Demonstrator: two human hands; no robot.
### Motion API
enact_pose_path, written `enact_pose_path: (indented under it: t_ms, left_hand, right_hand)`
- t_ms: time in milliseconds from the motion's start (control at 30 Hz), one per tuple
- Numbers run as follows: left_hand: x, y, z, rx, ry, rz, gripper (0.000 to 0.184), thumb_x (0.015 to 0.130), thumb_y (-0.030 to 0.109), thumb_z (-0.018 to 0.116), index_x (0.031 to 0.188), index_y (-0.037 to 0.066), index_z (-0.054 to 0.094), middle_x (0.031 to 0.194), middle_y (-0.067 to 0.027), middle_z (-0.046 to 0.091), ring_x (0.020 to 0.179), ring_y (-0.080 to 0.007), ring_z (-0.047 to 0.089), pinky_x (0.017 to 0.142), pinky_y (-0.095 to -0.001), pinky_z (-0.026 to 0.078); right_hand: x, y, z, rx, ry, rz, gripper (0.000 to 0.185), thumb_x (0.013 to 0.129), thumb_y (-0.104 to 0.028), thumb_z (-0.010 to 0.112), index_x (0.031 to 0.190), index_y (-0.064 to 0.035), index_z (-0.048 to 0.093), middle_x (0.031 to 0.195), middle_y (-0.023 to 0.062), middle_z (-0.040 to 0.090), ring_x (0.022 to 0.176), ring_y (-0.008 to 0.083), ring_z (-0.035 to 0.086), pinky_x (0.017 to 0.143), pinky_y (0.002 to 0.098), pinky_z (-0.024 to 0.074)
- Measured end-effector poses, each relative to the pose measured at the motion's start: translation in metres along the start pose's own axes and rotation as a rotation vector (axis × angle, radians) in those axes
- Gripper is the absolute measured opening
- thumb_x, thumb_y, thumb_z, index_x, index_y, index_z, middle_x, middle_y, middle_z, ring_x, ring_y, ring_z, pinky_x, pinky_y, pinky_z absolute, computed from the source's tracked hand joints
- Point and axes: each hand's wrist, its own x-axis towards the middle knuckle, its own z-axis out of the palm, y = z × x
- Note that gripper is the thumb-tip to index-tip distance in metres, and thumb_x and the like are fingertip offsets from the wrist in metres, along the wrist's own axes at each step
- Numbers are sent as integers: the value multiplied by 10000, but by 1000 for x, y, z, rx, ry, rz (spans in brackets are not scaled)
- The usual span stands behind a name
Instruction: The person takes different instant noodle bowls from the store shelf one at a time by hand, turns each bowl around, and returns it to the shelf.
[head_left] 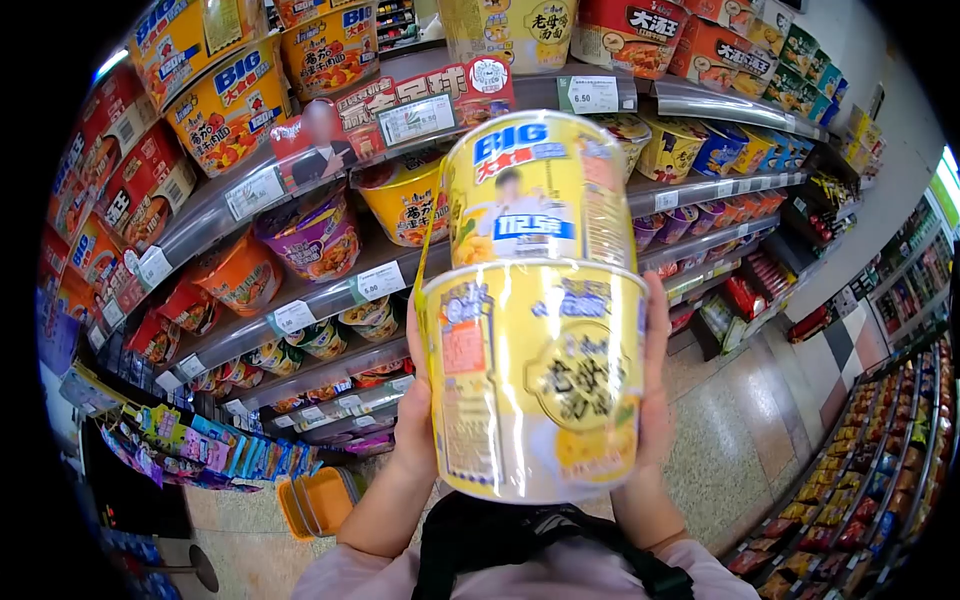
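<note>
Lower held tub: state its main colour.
Lower held tub: mainly yellow, shown in the head view.

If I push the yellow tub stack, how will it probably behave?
The yellow tub stack could tip, since two tubs stand above a tapered base. Looking glossy, it may feel slippery. Showing no clear dent, it is probably fairly stiff.

Tubs (pixel 535 385) partly hide left grip (pixel 416 405), right grip (pixel 654 395); small print (pixel 465 415) blurred.

Bright light left glare on the slightly blurred tubs (pixel 535 385) at center, while fisheye distortion bowed the shelves (pixel 203 230) at upper left.
</note>
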Motion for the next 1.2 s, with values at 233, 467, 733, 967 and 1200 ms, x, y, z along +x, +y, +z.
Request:
enact_pose_path:
  t_ms: [233, 467, 733, 967, 1200]
  left_hand:
    - [-6, -12, 14, -24, 134, -52, 614, 885, 496, 345, 1354, 119, 223, 1316, -104, 390, 1156, -262, 451, 967, -414, 370]
    - [-12, -22, 23, 12, -50, -249, 581, 921, 493, 243, 1364, 117, 223, 1334, -91, 378, 1205, -229, 406, 987, -399, 344]
    - [-18, -25, 31, 24, -90, -244, 578, 926, 486, 234, 1363, 108, 244, 1345, -71, 372, 1224, -216, 382, 1019, -392, 299]
    - [-39, -26, 26, 18, -43, -362, 533, 932, 421, 312, 1352, 96, 269, 1341, -72, 379, 1214, -215, 393, 1020, -385, 299]
    - [-57, -48, 38, 61, -37, -716, 527, 900, 356, 442, 1319, 63, 316, 1315, -99, 410, 1204, -261, 399, 1017, -426, 302]
  right_hand:
    - [21, -18, -3, 6, -89, 148, 695, 868, -369, 452, 1364, 27, 171, 1336, 162, 307, 1226, 204, 325, 1019, 291, 238]
    - [30, -28, -21, -21, -67, 214, 608, 878, -322, 385, 1343, 41, 240, 1309, 196, 375, 1184, 244, 421, 994, 324, 328]
    - [33, -36, -37, -63, -193, 291, 650, 910, -443, 324, 1329, 49, 256, 1305, 197, 381, 1189, 237, 419, 994, 325, 327]
    - [56, -56, -42, -376, -489, 277, 657, 909, -504, 291, 1284, 34, 344, 1263, 150, 415, 1178, 218, 403, 1001, 314, 290]
    - [103, -70, -16, -531, -822, 747, 603, 916, -499, 303, 1225, -10, 473, 1206, 113, 503, 1114, 182, 471, 953, 287, 352]
